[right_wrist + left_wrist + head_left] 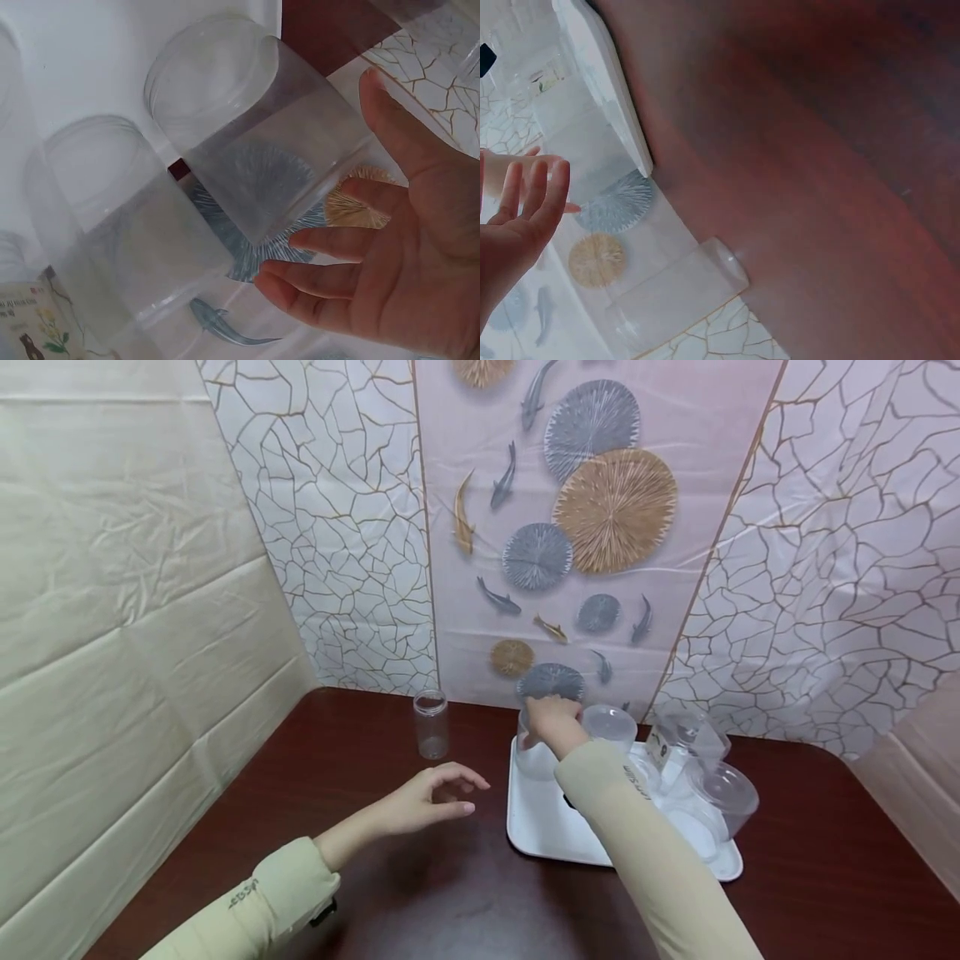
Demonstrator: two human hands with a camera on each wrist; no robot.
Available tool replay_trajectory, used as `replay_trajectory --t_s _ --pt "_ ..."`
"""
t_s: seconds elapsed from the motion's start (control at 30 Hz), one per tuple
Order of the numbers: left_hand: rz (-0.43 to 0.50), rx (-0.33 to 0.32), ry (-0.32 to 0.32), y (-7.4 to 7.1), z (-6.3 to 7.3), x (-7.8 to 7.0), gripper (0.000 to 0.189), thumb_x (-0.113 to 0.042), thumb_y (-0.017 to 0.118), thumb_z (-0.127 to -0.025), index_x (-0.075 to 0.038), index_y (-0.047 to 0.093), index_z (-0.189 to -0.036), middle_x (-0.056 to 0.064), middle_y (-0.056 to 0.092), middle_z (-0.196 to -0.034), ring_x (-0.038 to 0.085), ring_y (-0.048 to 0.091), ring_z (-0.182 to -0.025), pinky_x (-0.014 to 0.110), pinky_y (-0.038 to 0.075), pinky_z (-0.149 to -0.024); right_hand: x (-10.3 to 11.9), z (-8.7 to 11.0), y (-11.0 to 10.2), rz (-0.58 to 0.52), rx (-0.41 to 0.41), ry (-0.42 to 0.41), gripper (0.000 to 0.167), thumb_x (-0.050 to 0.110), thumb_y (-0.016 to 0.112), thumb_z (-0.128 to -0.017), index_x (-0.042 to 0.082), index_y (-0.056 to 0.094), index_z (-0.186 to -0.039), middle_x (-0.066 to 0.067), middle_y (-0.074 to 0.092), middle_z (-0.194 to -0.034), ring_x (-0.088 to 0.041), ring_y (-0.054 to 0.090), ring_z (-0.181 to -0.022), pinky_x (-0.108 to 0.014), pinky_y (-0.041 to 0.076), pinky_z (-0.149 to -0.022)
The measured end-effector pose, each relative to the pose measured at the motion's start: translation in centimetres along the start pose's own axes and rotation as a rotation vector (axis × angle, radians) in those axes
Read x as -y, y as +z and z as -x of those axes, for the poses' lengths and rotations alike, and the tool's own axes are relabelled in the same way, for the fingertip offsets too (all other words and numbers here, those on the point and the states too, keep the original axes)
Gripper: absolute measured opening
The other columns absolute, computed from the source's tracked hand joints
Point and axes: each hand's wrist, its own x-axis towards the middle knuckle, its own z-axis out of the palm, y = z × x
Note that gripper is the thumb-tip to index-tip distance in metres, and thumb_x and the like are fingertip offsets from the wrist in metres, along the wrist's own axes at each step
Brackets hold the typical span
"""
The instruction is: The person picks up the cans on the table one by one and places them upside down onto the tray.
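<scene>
My right hand (557,722) is at the top of a wide clear plastic jar (531,764), which stands upright at the back left of a white tray (551,839). In the right wrist view, thumb and fingers are spread near the mouth of that clear jar (262,142), not wrapped round it. My left hand (423,800) hovers over the table left of the tray, fingers loosely bent with nothing between them. Behind it, a narrow clear jar (432,731) stands upright on the dark table; the left wrist view shows this jar (679,296) too.
More clear containers fill the tray's right side: a round tub (609,727), a leaning tub (723,793) and a clear container with a printed label (658,747) among them. A patterned cloth wall (360,527) rises behind the dark wooden table (337,752).
</scene>
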Motion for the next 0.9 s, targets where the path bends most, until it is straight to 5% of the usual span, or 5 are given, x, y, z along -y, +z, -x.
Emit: replay_trajectory --t_s 0.23,0.5,0.7,0.9 --pt "-0.073 0.003 0.002 -0.9 -1.1 -0.5 0.029 -0.011 0.063 -0.089 -0.003 0.060 -0.117 0.012 0.061 -0.118 0.017 0.055 -0.105 0.027 0.051 -0.088 -0.2 0.9 -1.2 0.038 -0.015 -0.060 0.082 0.045 0.073 -0.079 0.014 0.035 -0.145 -0.024 0.042 -0.141 -0.047 0.044 -0.122 -0.054 0.045 -0.088" --pt "-0.135 -0.025 -0.032 -2.0 -1.3 -0.5 0.029 -0.012 0.064 -0.089 -0.007 0.060 -0.117 0.009 0.061 -0.117 0.017 0.054 -0.105 0.033 0.052 -0.087 -0.4 2.0 -1.9 0.078 -0.052 -0.163 0.081 0.043 0.072 -0.080 0.013 0.034 -0.146 -0.023 0.040 -0.143 -0.048 0.040 -0.127 -0.059 0.041 -0.095" --pt "-0.196 -0.053 -0.031 -3.5 -2.1 -1.1 0.031 -0.013 0.064 -0.089 -0.005 0.059 -0.119 0.008 0.060 -0.118 0.023 0.057 -0.107 0.038 0.052 -0.088 -0.7 2.5 -2.3 0.082 -0.114 -0.252 0.070 0.039 0.070 -0.083 0.013 0.041 -0.142 -0.022 0.045 -0.138 -0.046 0.045 -0.123 -0.060 0.042 -0.095" --pt "-0.273 -0.087 -0.036 -4.5 -2.5 -1.2 0.029 -0.013 0.064 -0.089 -0.006 0.060 -0.117 0.009 0.061 -0.118 0.027 0.058 -0.110 0.038 0.052 -0.089 -0.7 3.3 -3.0 -0.049 -0.140 -0.365 0.048 0.033 0.063 -0.090 0.011 0.051 -0.131 -0.017 0.051 -0.132 -0.040 0.049 -0.120 -0.055 0.044 -0.095"
